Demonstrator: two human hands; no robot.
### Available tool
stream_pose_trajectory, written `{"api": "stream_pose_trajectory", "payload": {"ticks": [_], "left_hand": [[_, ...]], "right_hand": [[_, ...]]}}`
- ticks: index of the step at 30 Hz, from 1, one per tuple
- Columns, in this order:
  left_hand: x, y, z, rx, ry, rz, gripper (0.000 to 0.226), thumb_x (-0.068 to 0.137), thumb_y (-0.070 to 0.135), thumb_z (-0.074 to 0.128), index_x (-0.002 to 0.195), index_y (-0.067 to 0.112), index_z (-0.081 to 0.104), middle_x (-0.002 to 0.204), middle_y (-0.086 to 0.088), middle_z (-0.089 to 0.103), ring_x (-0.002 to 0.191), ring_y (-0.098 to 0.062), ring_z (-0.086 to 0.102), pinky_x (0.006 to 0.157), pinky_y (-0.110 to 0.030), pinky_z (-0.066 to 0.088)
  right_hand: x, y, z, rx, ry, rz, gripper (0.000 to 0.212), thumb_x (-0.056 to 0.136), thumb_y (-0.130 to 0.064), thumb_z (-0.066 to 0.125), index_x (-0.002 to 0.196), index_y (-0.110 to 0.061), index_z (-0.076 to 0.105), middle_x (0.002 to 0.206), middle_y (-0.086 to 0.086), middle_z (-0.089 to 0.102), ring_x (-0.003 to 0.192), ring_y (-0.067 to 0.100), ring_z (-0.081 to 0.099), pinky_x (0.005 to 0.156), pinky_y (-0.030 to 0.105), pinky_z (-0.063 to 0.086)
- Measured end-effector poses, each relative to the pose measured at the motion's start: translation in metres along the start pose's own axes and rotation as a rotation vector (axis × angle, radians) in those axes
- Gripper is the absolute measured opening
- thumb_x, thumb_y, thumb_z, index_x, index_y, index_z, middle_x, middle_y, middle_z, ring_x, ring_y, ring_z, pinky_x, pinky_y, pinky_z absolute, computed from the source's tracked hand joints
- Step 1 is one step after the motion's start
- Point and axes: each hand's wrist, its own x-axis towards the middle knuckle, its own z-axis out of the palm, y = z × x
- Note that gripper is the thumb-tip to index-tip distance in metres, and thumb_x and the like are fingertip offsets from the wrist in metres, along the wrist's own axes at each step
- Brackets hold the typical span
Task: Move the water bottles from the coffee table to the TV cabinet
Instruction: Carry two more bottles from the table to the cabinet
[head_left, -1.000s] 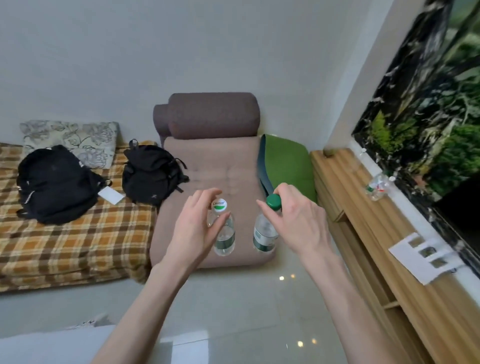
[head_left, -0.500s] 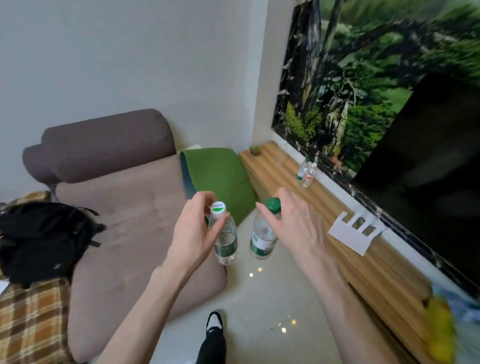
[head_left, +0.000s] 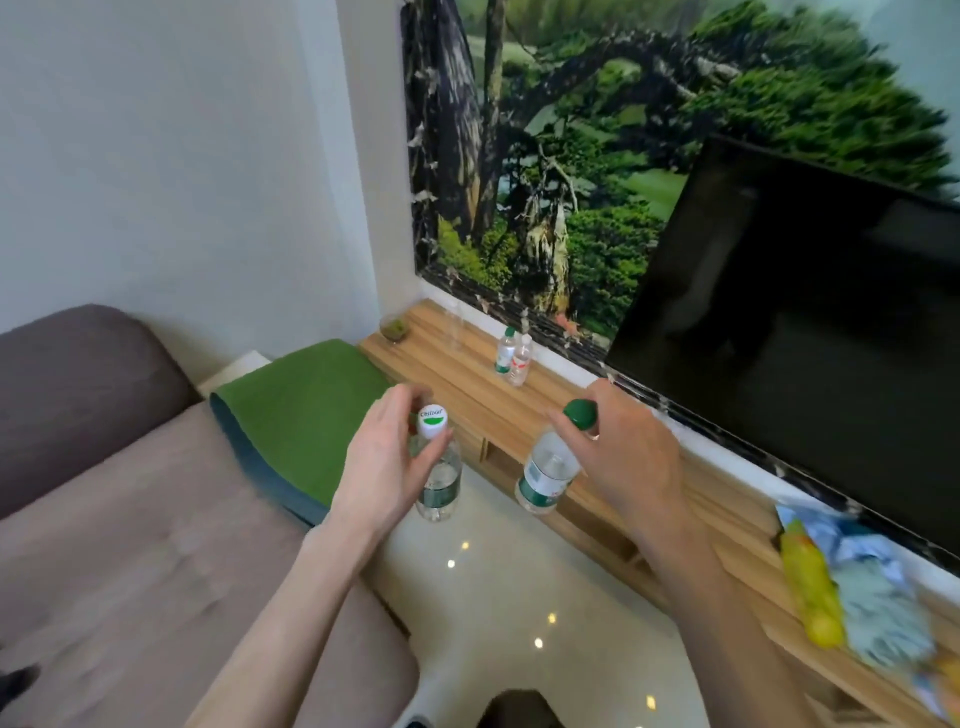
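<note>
My left hand (head_left: 382, 457) grips a clear water bottle with a white and green cap (head_left: 439, 486) by its neck, and the bottle hangs over the floor. My right hand (head_left: 631, 457) holds a second clear bottle with a green cap (head_left: 545, 475) by its top, tilted, just in front of the wooden TV cabinet (head_left: 467, 379). Two more small bottles (head_left: 513, 358) stand on the cabinet top near the wall picture. The coffee table is out of view.
A black TV (head_left: 789, 338) stands on the cabinet at right. Yellow and bluish packets (head_left: 841, 587) lie on the cabinet's near end. A small glass with green contents (head_left: 395, 330) sits at its far end. A brown sofa (head_left: 130, 519) with a green cushion (head_left: 301, 410) fills the left.
The view has swung right from the sofa toward the TV cabinet. Both hands still hold their bottles, now closer to the cabinet, and have spread further apart.
</note>
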Motion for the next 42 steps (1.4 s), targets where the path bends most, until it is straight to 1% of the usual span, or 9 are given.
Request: {"api": "stream_pose_trajectory", "payload": {"ticks": [5,9,12,16,22,27,30,36,42], "left_hand": [[0.062,-0.019,0.041,-0.025,-0.097,0.081,0.026,0.094,0.035,0.070,0.108,0.029,0.049,0.098,0.013,0.054,0.085,-0.013,0.055,0.074,-0.037,0.055],[0.110,-0.028,0.079,-0.047,-0.180,0.098,0.027,0.093,0.039,0.069,0.105,0.034,0.045,0.098,0.015,0.054,0.086,-0.007,0.056,0.072,-0.031,0.053],[0.149,-0.035,0.110,-0.036,-0.223,0.112,0.027,0.093,0.040,0.069,0.104,0.036,0.045,0.097,0.018,0.052,0.086,-0.004,0.055,0.070,-0.025,0.047],[0.201,-0.043,0.152,0.009,-0.279,0.087,0.027,0.093,0.044,0.068,0.103,0.037,0.044,0.097,0.014,0.057,0.084,-0.009,0.059,0.069,-0.033,0.054],[0.281,-0.052,0.214,0.053,-0.362,0.013,0.031,0.091,0.042,0.072,0.103,0.036,0.044,0.096,0.013,0.059,0.080,-0.012,0.060,0.069,-0.039,0.055],[0.338,-0.061,0.254,0.069,-0.431,0.003,0.033,0.091,0.042,0.073,0.104,0.035,0.043,0.098,0.008,0.059,0.080,-0.015,0.061,0.066,-0.035,0.052],[0.365,-0.071,0.273,0.050,-0.471,0.003,0.034,0.091,0.037,0.074,0.104,0.036,0.043,0.101,0.010,0.057,0.081,-0.012,0.059,0.067,-0.033,0.049],[0.417,-0.103,0.313,0.048,-0.546,0.005,0.034,0.089,0.034,0.077,0.108,0.027,0.050,0.105,0.009,0.059,0.085,-0.015,0.062,0.069,-0.038,0.053],[0.464,-0.150,0.364,-0.025,-0.699,0.006,0.033,0.089,0.031,0.076,0.110,0.031,0.051,0.108,0.013,0.058,0.089,-0.014,0.061,0.074,-0.036,0.053]], "right_hand": [[0.043,0.023,0.011,-0.022,-0.003,0.099,0.029,0.094,-0.060,0.057,0.093,-0.033,0.046,0.081,-0.014,0.055,0.069,0.007,0.053,0.054,0.025,0.041],[0.080,0.049,0.022,-0.013,-0.031,0.149,0.031,0.095,-0.059,0.057,0.093,-0.030,0.047,0.082,-0.012,0.056,0.071,0.011,0.055,0.058,0.031,0.046],[0.116,0.071,0.038,-0.015,-0.053,0.177,0.032,0.093,-0.062,0.056,0.091,-0.032,0.045,0.078,-0.014,0.053,0.068,0.007,0.052,0.054,0.028,0.040],[0.168,0.103,0.062,-0.012,-0.089,0.201,0.035,0.091,-0.067,0.057,0.088,-0.035,0.044,0.073,-0.015,0.052,0.064,0.004,0.051,0.050,0.026,0.036],[0.240,0.151,0.098,0.012,-0.162,0.237,0.034,0.090,-0.068,0.057,0.092,-0.038,0.042,0.079,-0.017,0.054,0.067,0.003,0.053,0.055,0.026,0.046],[0.293,0.176,0.120,0.015,-0.203,0.212,0.031,0.093,-0.062,0.058,0.094,-0.039,0.038,0.088,-0.016,0.052,0.071,0.009,0.050,0.056,0.028,0.037],[0.323,0.185,0.132,0.018,-0.224,0.233,0.029,0.093,-0.061,0.058,0.095,-0.039,0.040,0.089,-0.016,0.053,0.074,0.011,0.055,0.056,0.031,0.042],[0.376,0.197,0.159,-0.009,-0.264,0.308,0.031,0.094,-0.060,0.058,0.098,-0.033,0.043,0.095,-0.010,0.058,0.080,0.018,0.061,0.059,0.033,0.045],[0.409,0.205,0.208,0.010,-0.236,0.499,0.029,0.092,-0.057,0.063,0.099,-0.033,0.049,0.094,-0.008,0.064,0.082,0.016,0.061,0.062,0.032,0.046]]}}
